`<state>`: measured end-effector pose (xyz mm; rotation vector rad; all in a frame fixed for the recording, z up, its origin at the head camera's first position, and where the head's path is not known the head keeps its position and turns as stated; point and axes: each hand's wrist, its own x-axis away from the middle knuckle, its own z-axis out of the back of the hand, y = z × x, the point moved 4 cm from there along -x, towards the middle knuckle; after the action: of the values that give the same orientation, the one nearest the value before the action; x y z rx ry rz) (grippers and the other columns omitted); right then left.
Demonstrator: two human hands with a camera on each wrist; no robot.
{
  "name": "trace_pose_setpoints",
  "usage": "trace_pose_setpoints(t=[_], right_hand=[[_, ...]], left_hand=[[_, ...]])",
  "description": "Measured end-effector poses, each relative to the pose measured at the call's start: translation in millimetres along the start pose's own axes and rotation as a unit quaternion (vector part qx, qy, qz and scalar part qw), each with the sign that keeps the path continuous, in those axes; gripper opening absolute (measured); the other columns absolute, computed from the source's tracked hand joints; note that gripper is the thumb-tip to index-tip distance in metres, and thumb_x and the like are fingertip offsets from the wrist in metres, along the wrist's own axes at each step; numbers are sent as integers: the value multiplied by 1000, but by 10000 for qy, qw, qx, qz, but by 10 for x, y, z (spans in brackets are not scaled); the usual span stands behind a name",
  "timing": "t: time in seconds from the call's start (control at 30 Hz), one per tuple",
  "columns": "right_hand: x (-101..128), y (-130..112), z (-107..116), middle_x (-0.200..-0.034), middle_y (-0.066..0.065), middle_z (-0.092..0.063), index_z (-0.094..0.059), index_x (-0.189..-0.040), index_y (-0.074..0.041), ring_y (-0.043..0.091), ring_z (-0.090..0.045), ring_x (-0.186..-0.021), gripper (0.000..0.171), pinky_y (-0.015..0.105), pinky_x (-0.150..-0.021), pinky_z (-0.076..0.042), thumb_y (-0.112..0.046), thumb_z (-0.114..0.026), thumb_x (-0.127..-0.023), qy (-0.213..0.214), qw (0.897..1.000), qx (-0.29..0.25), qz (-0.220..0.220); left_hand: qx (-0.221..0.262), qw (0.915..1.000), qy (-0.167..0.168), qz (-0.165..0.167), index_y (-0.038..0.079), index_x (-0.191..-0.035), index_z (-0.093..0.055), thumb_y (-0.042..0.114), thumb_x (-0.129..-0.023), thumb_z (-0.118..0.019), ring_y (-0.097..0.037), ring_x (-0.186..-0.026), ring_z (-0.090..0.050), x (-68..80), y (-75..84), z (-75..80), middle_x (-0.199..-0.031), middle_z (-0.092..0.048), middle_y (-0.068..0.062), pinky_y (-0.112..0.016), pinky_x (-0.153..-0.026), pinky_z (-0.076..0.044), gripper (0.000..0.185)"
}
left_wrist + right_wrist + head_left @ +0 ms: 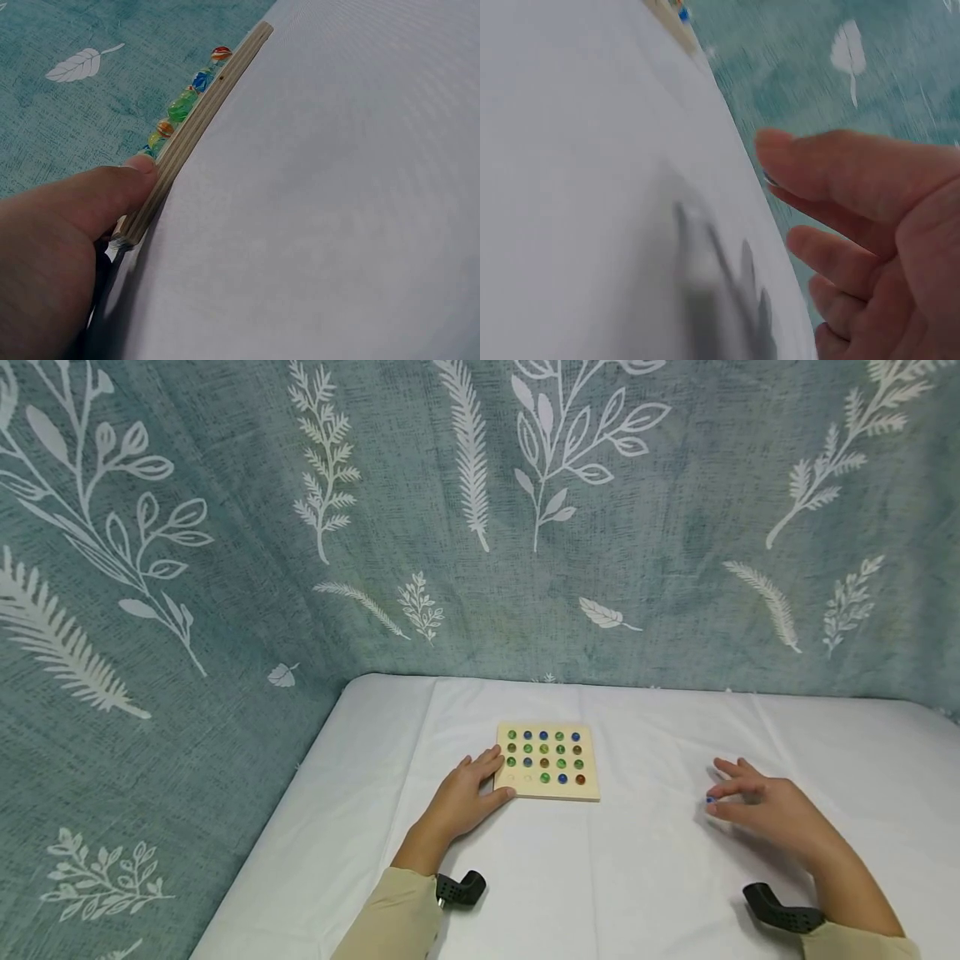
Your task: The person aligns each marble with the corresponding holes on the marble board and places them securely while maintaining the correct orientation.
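While the left hand [465,793] steadies the square pale wooden board [550,762], thumb against its near left corner and fingers straight along its left edge, the right hand [757,806] hovers well to the right above the white tablecloth [645,860], fingertips seemingly pinching a small blue glass marble [709,799]. Rows of coloured glass marbles [544,753] fill the board; two dimples in its front row look empty. Carrying the marble over calls for a firm pinch and a steady board. The right wrist view is blurred, so the pinch itself stays uncertain.
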<state>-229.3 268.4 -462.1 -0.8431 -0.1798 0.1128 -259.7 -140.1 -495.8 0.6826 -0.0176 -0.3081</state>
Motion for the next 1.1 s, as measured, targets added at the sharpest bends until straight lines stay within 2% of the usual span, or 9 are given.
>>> trace_pose_setpoints(t=[0.17, 0.43, 0.67, 0.9, 1.1], right_hand=[[-210, -442, -283, -158, 18, -32, -73, -108, -4, 44, -11, -150, 37, 74, -109, -22, -34, -75, -87, 242, 9988, 274, 317], [-540, -991, -854, -157, 11, -37, -76, -101, -9, 36, -15, -151, 23, 71, -114, -18, -28, -74, -87, 474, 9962, 302, 666], [-688, -1245, -1249, -156, 10, -40, -77, -97, -12, 36, -17, -151, 17, 70, -115, -20, -25, -76, -86, 426, 9923, 350, 1111], [-782, -1448, -1506, -153, 13, -43, -78, -95, -11, 38, -20, -150, 17, 64, -117, -24, -24, -77, -85, 424, 9806, 1034, 1613], [-827, -1495, -1623, -154, 12, -42, -78, -95, -11, 37, -20, -150, 18, 63, -118, -23, -26, -78, -85, 334, 9753, 1440, 1642]], left_hand=[[20, 10000, -40, 33, 17, -147, -48, 44, -91, -67, -19, -148, -30, -8, -5, -2, -158, -35, 8, -47, -123, -24, 65], [12, 9999, -34, 115, 19, -148, -47, 44, -91, -67, -21, -149, -29, -1, -2, -7, -158, -34, 10, -48, -123, -24, 64], [-15, 9999, -67, 99, 19, -147, -48, 46, -92, -66, -22, -148, -29, 3, 6, 5, -158, -34, 10, -49, -122, -26, 64], [-80, 9999, -83, 38, 19, -147, -48, 48, -92, -64, -28, -148, -30, -2, -6, 19, -158, -35, 8, -52, -121, -27, 64], [-125, 9999, -101, 35, 20, -149, -46, 50, -93, -63, -31, -148, -29, -5, -9, 7, -158, -34, 7, -52, -121, -27, 65]])
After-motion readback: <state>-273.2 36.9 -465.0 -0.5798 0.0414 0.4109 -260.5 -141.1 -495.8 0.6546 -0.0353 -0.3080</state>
